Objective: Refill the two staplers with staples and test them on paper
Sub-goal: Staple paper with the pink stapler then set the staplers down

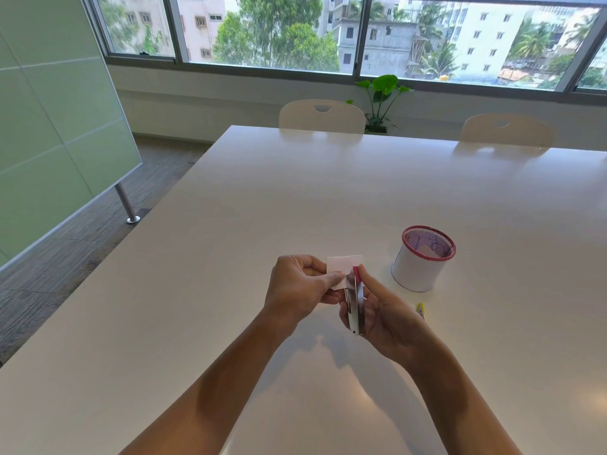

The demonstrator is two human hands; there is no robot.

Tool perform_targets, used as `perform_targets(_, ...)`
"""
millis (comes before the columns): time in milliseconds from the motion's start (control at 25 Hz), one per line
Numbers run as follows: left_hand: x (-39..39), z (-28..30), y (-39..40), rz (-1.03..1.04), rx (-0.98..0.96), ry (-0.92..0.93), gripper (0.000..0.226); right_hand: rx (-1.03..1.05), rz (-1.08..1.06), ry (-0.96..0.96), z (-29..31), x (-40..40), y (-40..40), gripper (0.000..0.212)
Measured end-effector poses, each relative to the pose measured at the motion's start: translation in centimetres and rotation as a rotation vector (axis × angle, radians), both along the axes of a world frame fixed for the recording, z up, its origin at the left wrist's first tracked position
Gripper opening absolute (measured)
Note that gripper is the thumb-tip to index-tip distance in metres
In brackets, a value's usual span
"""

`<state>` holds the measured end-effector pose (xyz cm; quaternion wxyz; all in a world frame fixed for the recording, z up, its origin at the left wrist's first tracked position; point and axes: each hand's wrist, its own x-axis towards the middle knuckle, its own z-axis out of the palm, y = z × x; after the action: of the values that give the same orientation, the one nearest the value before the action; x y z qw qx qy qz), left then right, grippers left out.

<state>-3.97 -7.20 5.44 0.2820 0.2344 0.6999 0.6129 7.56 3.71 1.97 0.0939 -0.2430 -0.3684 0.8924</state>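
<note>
We see both hands raised just above the white bench point(197, 323), near its front middle. The right hand point(377, 315) grips a stapler point(355, 300), fingers curled round its metal body, the red tip pointing away from us toward 12 o'clock. The left hand point(297, 287) pinches a small white paper point(343, 267) between thumb and fingers, holding it at the stapler's 10 o'clock so that the paper's edge meets the red tip; we cannot tell whether the paper sits inside the stapler's mouth. At 2 o'clock from the hands a white cup point(423, 259) with a red mesh rim stands upright on the bench. At 3 o'clock, just beside the right wrist, lies a small yellow item point(420, 309), mostly hidden. Two chairs point(322, 114) stand at the far edge.
</note>
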Motion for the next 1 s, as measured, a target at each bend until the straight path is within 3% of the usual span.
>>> perform_targets(520, 0.0, -1.0, 0.2, -0.002, -0.022, 0.004, 0.019, 0.1, -0.132, -0.014, 0.2, 0.1, -1.2, 0.036)
perform_targets(680, 0.3, -1.6, 0.5, 0.002, -0.045, 0.028, 0.035, 0.16, -0.164, -0.009, 0.2, 0.1, -1.7, 0.039)
perform_targets(800, 0.7, -2.0, 0.6, -0.125, -0.057, -0.013, 0.053, 0.179, -0.17, 0.034, 0.1, -0.1, -2.1, 0.042)
perform_targets(1000, 1.8, -2.7, 0.8, -0.148, -0.006, -0.014, 0.05, 0.208, -0.166, 0.06, -0.1, -0.7, -3.1, 0.045)
